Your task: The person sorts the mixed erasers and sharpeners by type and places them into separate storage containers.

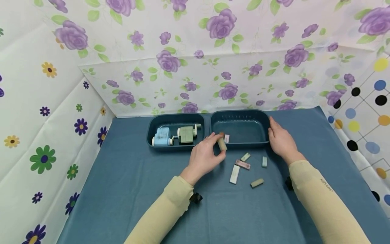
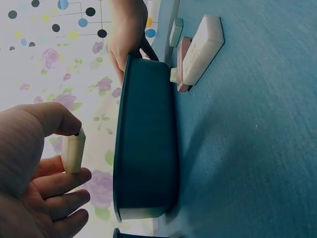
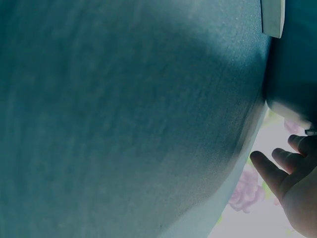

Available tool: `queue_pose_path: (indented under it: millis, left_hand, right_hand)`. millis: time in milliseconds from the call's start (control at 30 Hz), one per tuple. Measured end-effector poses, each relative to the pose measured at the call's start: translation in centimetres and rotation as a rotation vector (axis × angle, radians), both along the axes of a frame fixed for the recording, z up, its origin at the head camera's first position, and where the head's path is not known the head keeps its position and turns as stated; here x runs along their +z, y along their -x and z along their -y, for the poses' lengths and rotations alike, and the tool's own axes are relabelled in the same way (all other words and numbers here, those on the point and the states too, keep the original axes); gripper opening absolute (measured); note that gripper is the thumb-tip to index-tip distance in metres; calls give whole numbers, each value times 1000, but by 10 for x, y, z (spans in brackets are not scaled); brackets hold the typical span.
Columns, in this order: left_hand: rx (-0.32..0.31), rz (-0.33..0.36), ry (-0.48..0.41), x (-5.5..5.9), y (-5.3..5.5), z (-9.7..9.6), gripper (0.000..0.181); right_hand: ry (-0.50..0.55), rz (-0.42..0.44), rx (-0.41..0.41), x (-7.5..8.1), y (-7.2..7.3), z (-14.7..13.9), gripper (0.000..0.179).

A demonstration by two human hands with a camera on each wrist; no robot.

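My left hand pinches a small pale beige eraser-like block between thumb and fingers, held up at the near left rim of the right tray. In the left wrist view the same pale block stands upright, the other fingers loosely bent below it. Against the right end of that dark blue tray rests my right hand. Its fingers look straight and spread in the right wrist view. Inside the right tray, a pinkish block and a brownish one lie in the left corner.
The left tray holds a blue crank pencil sharpener and a green one. On the blue cloth lie a white block, a pinkish-brown block, and greenish blocks. Flowered sheets stand behind.
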State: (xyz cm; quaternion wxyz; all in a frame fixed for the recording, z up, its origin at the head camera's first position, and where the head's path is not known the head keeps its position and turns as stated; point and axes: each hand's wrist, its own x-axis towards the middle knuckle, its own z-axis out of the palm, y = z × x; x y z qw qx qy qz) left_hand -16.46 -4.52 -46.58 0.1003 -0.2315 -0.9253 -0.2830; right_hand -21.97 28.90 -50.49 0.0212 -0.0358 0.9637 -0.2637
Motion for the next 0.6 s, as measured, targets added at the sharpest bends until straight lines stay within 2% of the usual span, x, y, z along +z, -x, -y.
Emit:
queue_pose_path:
  millis: [600]
  left_hand:
    - [12,17,-12,2,11,0,50]
  right_hand:
    - [-5,-5,2,-1,0,1,62]
